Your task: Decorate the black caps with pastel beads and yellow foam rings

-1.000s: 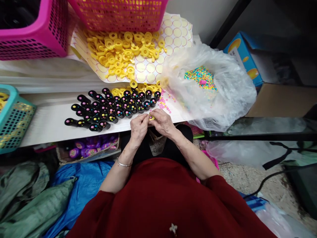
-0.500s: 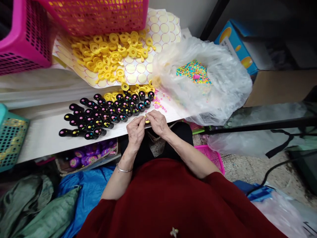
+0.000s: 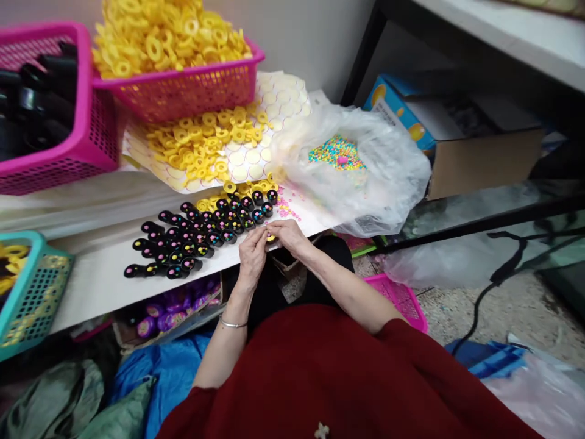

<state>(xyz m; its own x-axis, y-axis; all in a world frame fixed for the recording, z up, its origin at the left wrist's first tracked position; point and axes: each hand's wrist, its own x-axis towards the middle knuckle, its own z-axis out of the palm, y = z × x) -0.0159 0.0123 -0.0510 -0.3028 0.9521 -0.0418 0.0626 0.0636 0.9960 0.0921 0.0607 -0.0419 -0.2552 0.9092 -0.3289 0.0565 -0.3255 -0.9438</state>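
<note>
My left hand and my right hand meet at the front edge of the white table, fingers pinched together on a small yellow cap. Just behind them stand several black tubes in rows, each filled with coloured candy beads. Loose yellow ring caps lie heaped on a sheet of round stickers farther back. To the right, an open clear plastic bag holds pastel candy beads. A few pink beads are scattered beside the tubes.
A pink basket heaped with yellow caps and another pink basket with black tubes stand at the back. A teal basket sits at the left edge. A cardboard box, a glass panel, floor bags and a small pink basket lie to the right.
My head has tilted up, so the baskets at the back show more fully. Both hands stay together at the table edge, working the yellow cap.
</note>
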